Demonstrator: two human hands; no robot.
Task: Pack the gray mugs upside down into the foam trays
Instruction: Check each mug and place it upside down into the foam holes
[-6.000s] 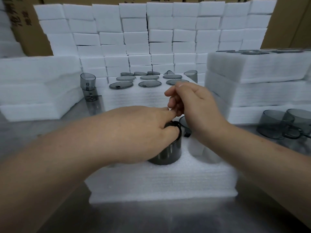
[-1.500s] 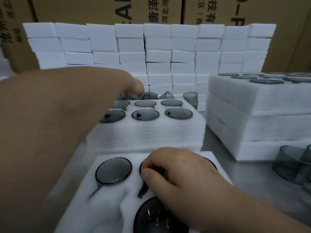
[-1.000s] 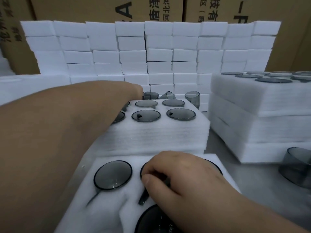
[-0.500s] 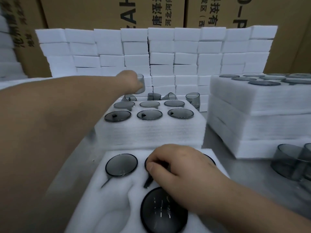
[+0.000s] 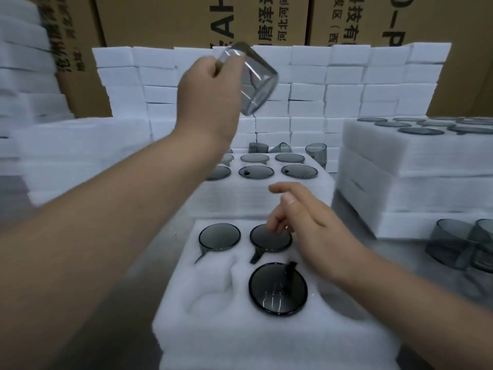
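One gray mug (image 5: 253, 84) hangs tilted high up, pinched by its handle in the left hand (image 5: 208, 102), and could slip and break, while the right hand (image 5: 314, 231) hovers loose-fingered over the foam tray (image 5: 240, 343).

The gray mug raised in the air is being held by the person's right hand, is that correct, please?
Not quite. The head view shows the left hand holding the raised gray mug; the right hand holds nothing, open over the near foam tray.
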